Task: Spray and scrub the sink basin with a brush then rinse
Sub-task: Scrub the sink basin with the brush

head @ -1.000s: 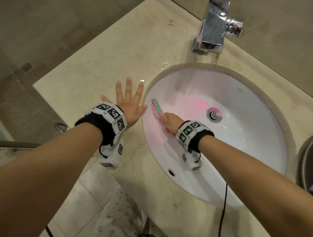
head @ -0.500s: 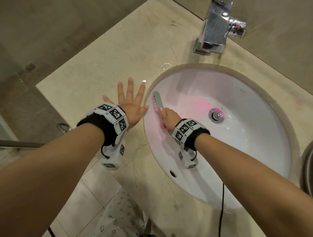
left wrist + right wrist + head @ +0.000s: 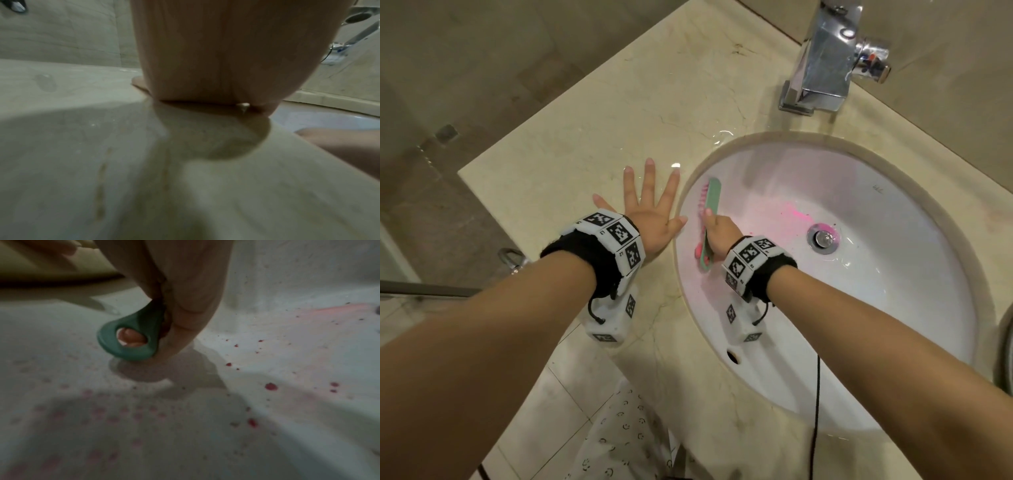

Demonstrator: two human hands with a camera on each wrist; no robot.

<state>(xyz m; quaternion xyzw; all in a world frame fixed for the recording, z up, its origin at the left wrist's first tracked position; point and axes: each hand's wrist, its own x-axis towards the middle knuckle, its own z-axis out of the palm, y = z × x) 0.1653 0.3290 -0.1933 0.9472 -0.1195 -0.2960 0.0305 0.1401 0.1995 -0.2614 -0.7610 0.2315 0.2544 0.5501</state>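
Observation:
A white oval sink basin [image 3: 876,308] is set in a beige marble counter [image 3: 619,113]. Pink stains spread across its left wall and toward the drain [image 3: 823,237]. My right hand [image 3: 719,231] grips a green brush [image 3: 711,198] with pink bristles, pressed against the basin's left wall just under the rim. In the right wrist view the brush's green looped handle end [image 3: 131,337] sticks out below my curled fingers, over red specks [image 3: 271,386] on the porcelain. My left hand [image 3: 650,209] lies flat on the counter, fingers spread, left of the basin; its heel [image 3: 222,65] fills the left wrist view.
A chrome faucet [image 3: 825,58] stands behind the basin at the top. The overflow hole [image 3: 732,356] is on the near wall. A black cable [image 3: 816,411] hangs over the front rim. A round dark object [image 3: 1005,353] sits at the right edge. The counter's left edge drops to a tiled floor.
My right hand has slid the brush up the basin's left wall toward the rim and turned it more upright. My left hand stays planted on the counter.

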